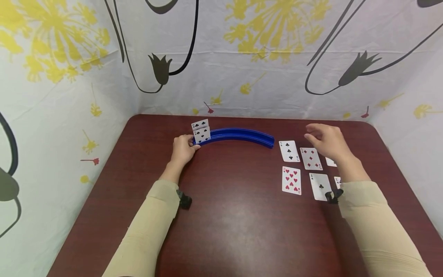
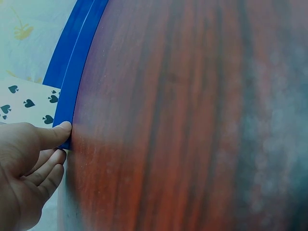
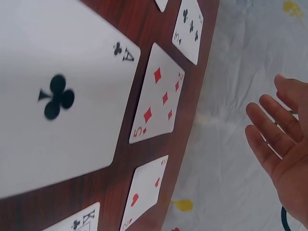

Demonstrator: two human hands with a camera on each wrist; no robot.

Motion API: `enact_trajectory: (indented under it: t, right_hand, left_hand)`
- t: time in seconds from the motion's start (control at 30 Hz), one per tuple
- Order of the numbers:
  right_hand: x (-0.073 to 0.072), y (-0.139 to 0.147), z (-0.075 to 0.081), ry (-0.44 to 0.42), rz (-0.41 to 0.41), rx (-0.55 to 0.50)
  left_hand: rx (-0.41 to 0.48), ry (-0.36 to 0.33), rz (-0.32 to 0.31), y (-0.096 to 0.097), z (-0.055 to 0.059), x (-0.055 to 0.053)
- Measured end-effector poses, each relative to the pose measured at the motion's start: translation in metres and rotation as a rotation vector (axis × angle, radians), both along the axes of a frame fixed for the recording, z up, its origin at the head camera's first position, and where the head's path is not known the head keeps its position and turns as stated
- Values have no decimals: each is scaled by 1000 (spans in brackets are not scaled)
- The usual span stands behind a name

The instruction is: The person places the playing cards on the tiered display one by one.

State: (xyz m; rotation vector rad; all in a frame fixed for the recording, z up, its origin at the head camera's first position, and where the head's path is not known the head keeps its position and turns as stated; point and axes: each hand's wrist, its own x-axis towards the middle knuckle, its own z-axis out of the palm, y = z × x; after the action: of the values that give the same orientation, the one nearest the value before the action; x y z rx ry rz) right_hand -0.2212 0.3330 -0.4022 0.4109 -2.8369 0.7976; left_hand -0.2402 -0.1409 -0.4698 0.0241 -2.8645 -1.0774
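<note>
My left hand (image 1: 183, 149) pinches the left end of a curved blue card holder (image 1: 238, 134), the thumb on its front edge in the left wrist view. Two playing cards (image 1: 202, 135) stand upright in that end, one partly covering the other; spades show on the card (image 2: 28, 103) by my thumb. Over on the right, my right hand (image 1: 328, 140) hovers above the face-up cards with relaxed fingers and nothing in them. Below it lie the diamonds card (image 1: 311, 158), the three of clubs (image 1: 289, 151) and the ace of clubs (image 3: 60, 98).
A hearts card (image 1: 291, 180) lies in the nearer row. My right arm partly hides the king of clubs (image 1: 337, 181) and the two of hearts (image 1: 330, 162). The brown table (image 1: 238, 215) meets a patterned cloth (image 1: 221, 77) along its back edge.
</note>
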Motion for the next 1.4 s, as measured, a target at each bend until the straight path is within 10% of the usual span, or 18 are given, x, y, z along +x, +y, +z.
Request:
enact_trajectory:
  t: [0.97,1.4]
  right_hand:
    - [0,44,-11,-91,-21,124]
    - [1,68,-27,-259,-11,173]
  left_hand:
    - [-16,24,-8,-1,1,1]
    - [-21,9,-11,0,1,0]
